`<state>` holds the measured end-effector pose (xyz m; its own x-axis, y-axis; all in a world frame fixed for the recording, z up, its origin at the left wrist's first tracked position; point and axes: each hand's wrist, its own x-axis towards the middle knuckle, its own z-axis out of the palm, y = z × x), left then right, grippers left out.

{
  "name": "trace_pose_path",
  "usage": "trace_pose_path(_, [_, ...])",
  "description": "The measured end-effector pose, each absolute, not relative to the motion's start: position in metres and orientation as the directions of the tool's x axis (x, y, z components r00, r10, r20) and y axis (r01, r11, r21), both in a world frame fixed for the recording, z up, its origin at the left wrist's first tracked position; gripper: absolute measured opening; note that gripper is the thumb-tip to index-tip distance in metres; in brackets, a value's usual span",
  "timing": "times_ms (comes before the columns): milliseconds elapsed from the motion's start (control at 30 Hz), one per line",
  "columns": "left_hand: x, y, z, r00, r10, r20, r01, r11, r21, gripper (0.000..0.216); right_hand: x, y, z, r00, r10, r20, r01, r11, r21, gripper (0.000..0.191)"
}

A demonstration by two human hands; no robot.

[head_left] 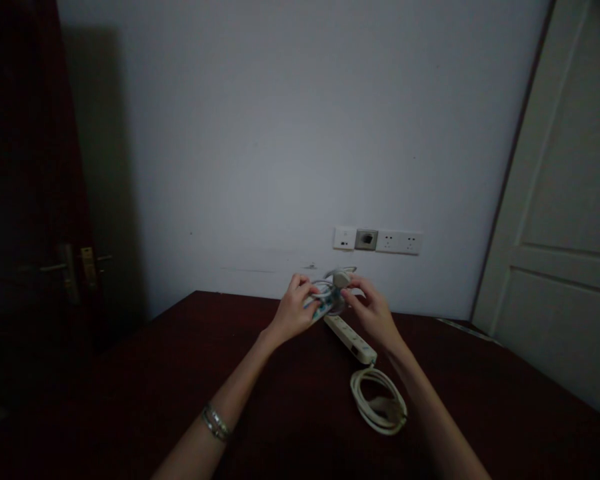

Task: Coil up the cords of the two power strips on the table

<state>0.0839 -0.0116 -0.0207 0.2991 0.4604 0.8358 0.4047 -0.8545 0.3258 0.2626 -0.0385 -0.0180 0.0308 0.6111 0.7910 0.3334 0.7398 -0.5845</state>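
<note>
Above the table, my left hand point(295, 310) is closed on a coiled white cord point(323, 289) together with a flat white-and-teal piece point(322, 309), whose exact kind is too dim and blurred to tell. At the cord's end, a pale rounded plug point(341, 278) is pinched by the fingers of my right hand point(371, 308). Just below the hands, a white power strip point(351, 339) lies slantwise on the table. Its own cord point(379, 430) is looped in a coil at the near end, and the plug of that cord is hard to make out.
The dark red table point(220, 360) reaches the wall. Low on the wall is a row of sockets point(399, 243) with a switch plate point(345, 238). To the left stands a dark door with a handle point(55, 267); to the right, a white panelled door point(563, 267).
</note>
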Motion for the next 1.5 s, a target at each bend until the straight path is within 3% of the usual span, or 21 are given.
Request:
trace_pose_path(167, [0.084, 0.005, -0.024, 0.092, 0.633, 0.769, 0.309, -0.752, 0.582, 0.015, 0.271, -0.04, -0.014, 0.103, 0.675, 0.73, 0.229, 0.698, -0.678, 0.024])
trace_pose_path(333, [0.084, 0.01, -0.03, 0.067, 0.687, 0.724, 0.222, -0.717, 0.66, 0.017, 0.268, -0.042, -0.016, -0.149, 0.623, 0.768, 0.443, 0.736, -0.512, 0.02])
trace_pose_path(467, [0.086, 0.007, -0.031, 0.148, 0.72, 0.678, 0.155, -0.694, 0.703, 0.016, 0.265, -0.042, -0.017, -0.201, 0.64, 0.742, 0.552, 0.699, -0.454, 0.023])
trace_pose_path(833, [0.084, 0.011, -0.03, 0.125, 0.695, 0.708, 0.132, -0.719, 0.682, 0.016, 0.266, -0.043, -0.017, -0.278, 0.643, 0.714, 0.599, 0.697, -0.394, 0.017])
trace_pose_path(933, [0.084, 0.007, -0.029, 0.111, 0.661, 0.742, 0.159, -0.749, 0.644, 0.016, 0.264, -0.041, -0.02, -0.23, 0.618, 0.752, 0.62, 0.689, -0.376, 0.017])
trace_pose_path(1033, [0.084, 0.002, -0.028, 0.115, 0.623, 0.773, 0.204, -0.777, 0.596, 0.018, 0.261, -0.041, -0.021, -0.114, 0.643, 0.757, 0.634, 0.633, -0.443, 0.013])
trace_pose_path(1133, [0.084, -0.004, -0.029, 0.125, 0.612, 0.781, 0.223, -0.784, 0.579, 0.026, 0.259, -0.043, -0.019, -0.014, 0.671, 0.741, 0.59, 0.604, -0.536, 0.024])
trace_pose_path(1267, [0.082, -0.011, -0.029, 0.162, 0.593, 0.788, 0.233, -0.799, 0.554, 0.039, 0.26, -0.046, -0.016, -0.05, 0.653, 0.755, 0.58, 0.635, -0.511, 0.052])
trace_pose_path(1400, [0.082, -0.017, -0.024, 0.174, 0.616, 0.768, 0.217, -0.785, 0.581, 0.055, 0.261, -0.047, -0.015, -0.116, 0.618, 0.777, 0.591, 0.672, -0.446, 0.047])
trace_pose_path(1500, [0.083, -0.018, -0.019, 0.169, 0.621, 0.766, 0.243, -0.779, 0.578, 0.042, 0.261, -0.047, -0.016, -0.149, 0.613, 0.776, 0.593, 0.683, -0.426, 0.044])
